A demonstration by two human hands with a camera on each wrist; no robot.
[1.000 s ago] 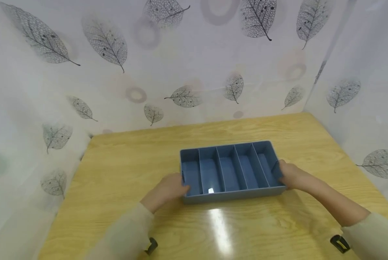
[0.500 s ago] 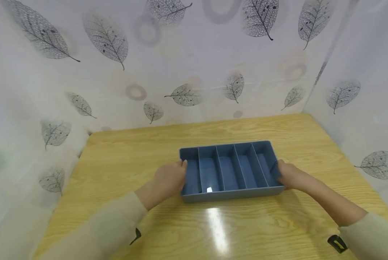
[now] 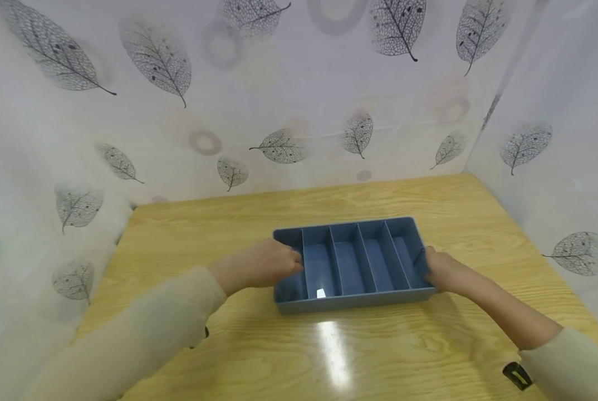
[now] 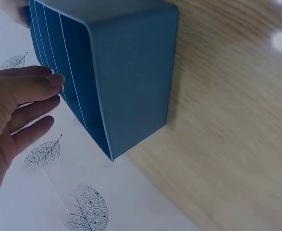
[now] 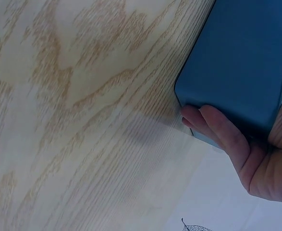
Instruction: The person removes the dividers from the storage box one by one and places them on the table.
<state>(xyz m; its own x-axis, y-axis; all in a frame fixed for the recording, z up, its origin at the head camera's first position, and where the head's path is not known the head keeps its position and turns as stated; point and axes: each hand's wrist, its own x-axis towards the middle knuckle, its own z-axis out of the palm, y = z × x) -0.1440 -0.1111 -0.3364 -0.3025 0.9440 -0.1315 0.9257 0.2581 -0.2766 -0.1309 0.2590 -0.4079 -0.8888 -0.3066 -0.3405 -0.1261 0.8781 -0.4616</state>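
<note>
A blue-grey organizer tray [image 3: 354, 301] with several side-by-side compartments sits on the wooden table, its compartments bare. My right hand [image 3: 446, 271] grips the tray's right end. In the right wrist view, its fingers [image 5: 222, 130] lie along the outside of the wall, and the thumb is mostly hidden. My left hand [image 3: 266, 263] hovers above the leftmost compartment, covering part of it. The left wrist view shows this hand's thumb and fingers [image 4: 32, 115] loosely extended with nothing between them, in front of the tray's mouth.
The light wood table [image 3: 204, 223] stretches around the tray. White cloth walls [image 3: 309, 83] printed with leaves rise behind it and at both sides. A small black strap piece [image 3: 517, 375] shows beneath the right sleeve.
My left hand has let go of the tray's left end and moved up and over the leftmost compartment. The right hand keeps its grip, and the tray has hardly moved.
</note>
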